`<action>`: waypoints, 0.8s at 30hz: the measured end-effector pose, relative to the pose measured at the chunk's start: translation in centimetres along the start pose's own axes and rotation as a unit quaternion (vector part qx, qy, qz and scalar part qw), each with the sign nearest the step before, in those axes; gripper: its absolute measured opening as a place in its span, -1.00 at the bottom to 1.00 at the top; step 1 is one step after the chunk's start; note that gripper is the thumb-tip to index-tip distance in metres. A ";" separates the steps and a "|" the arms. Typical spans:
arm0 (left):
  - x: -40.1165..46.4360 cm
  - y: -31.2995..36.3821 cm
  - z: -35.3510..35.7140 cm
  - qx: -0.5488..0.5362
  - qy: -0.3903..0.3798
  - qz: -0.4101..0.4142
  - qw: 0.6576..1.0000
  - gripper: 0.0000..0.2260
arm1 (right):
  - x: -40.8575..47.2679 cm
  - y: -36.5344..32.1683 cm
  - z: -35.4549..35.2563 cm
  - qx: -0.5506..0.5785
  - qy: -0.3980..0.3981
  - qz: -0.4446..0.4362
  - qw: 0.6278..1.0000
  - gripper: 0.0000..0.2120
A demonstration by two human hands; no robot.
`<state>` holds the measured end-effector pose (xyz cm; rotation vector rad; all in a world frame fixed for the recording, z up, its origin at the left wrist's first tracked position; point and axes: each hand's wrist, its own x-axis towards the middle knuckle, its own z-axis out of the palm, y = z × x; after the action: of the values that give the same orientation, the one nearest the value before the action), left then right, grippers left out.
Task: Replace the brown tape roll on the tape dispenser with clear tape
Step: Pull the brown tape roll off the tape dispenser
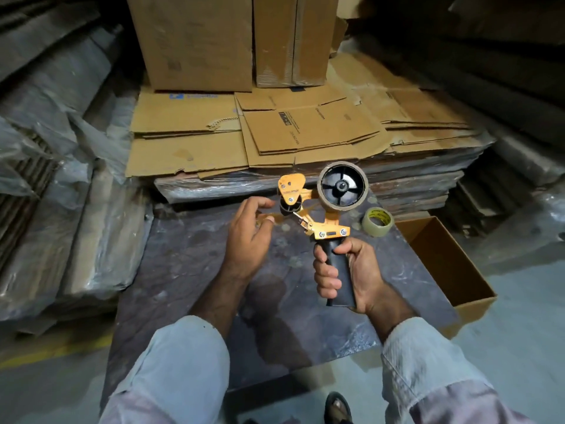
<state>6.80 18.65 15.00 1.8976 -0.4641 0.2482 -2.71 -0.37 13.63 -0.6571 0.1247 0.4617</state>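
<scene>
An orange tape dispenser (318,215) with a black handle stands upright in my right hand (348,270), which grips the handle. A thin brown tape roll (342,206) sits on its black hub at the upper right. My left hand (247,237) is beside the dispenser's front roller, thumb and fingertips pinched on the loose brown tape end (276,216). A clear tape roll (378,221) lies on the dark plastic-wrapped surface (189,264), just right of the dispenser.
An open, empty cardboard box (443,261) sits at the right edge of the surface. Flattened cartons (275,139) are stacked behind, with upright boxes (214,41) beyond. Plastic-wrapped bundles (61,209) line the left. My foot (336,408) shows below.
</scene>
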 end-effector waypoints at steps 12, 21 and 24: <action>1.0 1.9 3.8 0.041 -0.065 0.030 0.997 -0.79 | -2.4 -2.9 -1.0 -0.130 0.144 -0.021 0.981 -0.70; 3.0 5.0 6.6 0.139 -0.068 0.016 0.988 -0.89 | -4.4 -7.6 -2.9 -0.138 0.131 0.008 0.982 -0.71; 3.7 5.3 6.8 0.144 -0.090 -0.001 0.986 -0.76 | -5.0 -9.0 -3.6 -0.144 0.122 0.024 0.982 -0.72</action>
<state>7.46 9.90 18.43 2.2146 -0.5717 0.1489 -2.97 -10.67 17.11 -0.9965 0.3104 0.4487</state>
